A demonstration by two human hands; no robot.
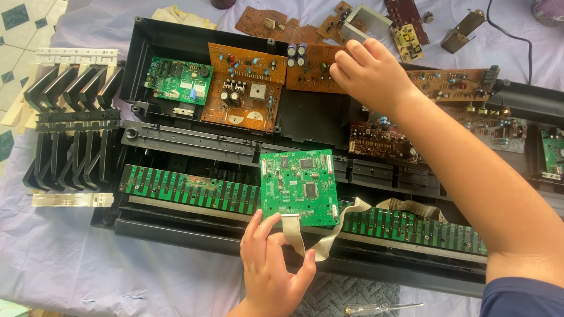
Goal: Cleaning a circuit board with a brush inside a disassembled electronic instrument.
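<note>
Keyboard case (176, 35) opened, boards exposed; left hand (273, 267) pinches ribbon cable (292, 226) at green board (299, 186), right hand (367, 73) fingers curled on brown board (314, 73).

Pale lilac cloth (70, 264) spread as the work surface, wrinkled and evenly daylit, tiled floor (17, 35) with dark green diamond insets beyond the cloth's upper left edge, grey textured mat (352, 296) on the cloth's lower edge
</note>
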